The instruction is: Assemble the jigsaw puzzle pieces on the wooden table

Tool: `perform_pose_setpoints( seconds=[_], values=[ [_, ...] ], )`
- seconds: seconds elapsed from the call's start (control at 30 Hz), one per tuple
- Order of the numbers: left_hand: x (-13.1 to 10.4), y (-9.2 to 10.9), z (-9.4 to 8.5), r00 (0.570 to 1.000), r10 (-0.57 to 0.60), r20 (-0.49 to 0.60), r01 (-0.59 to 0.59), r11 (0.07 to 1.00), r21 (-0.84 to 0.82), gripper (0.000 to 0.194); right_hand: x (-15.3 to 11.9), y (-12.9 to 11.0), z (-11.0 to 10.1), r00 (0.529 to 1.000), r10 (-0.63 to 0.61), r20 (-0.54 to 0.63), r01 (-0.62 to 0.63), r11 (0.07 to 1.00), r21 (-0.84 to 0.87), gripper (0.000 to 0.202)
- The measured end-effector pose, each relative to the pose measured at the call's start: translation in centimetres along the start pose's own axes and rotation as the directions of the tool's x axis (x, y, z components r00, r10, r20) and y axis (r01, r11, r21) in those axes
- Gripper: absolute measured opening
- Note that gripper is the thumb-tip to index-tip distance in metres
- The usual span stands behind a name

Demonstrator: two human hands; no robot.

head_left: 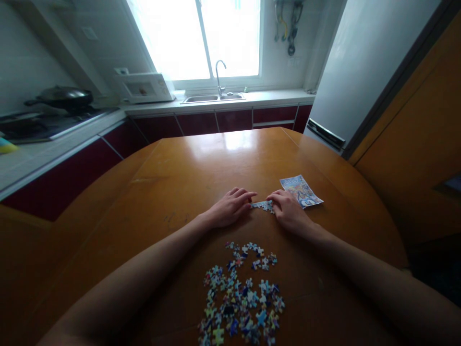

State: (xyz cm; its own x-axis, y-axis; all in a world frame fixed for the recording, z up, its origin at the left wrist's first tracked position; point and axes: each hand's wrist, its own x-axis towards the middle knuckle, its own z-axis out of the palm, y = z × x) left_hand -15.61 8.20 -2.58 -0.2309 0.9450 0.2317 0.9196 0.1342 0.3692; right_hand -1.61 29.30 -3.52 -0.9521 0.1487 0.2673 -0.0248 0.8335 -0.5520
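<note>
A short strip of joined jigsaw puzzle pieces (264, 205) lies on the table, between my two hands. My left hand (232, 207) rests at its left end, thumb and bent fingers against the edge, with the index finger reaching out above. Over the right end curl the fingers of my right hand (288, 211), hiding part of the strip. Nearer to me spreads a pile of loose puzzle pieces (245, 300) in blue, white, yellow and green. A smaller scatter of pieces (264, 262) lies between that pile and my hands.
A printed picture sheet (301, 190) lies just beyond my right hand on the wooden table (201, 168). Across the room are a sink (201, 99), a white microwave (146, 88) and a lidded pan (63, 97) on the stove. A fridge (370, 62) stands at the right.
</note>
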Motion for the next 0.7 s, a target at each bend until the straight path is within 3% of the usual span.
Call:
perform_pose_setpoints(
  seconds=[0.7],
  values=[
    [0.05, -0.06, 0.08, 1.000, 0.001, -0.022, -0.001, 1.000, -0.008, 0.039, 0.02, -0.06, -0.14, 1.000, -0.005, 0.007, 0.005, 1.000, 0.002, 0.027]
  ],
)
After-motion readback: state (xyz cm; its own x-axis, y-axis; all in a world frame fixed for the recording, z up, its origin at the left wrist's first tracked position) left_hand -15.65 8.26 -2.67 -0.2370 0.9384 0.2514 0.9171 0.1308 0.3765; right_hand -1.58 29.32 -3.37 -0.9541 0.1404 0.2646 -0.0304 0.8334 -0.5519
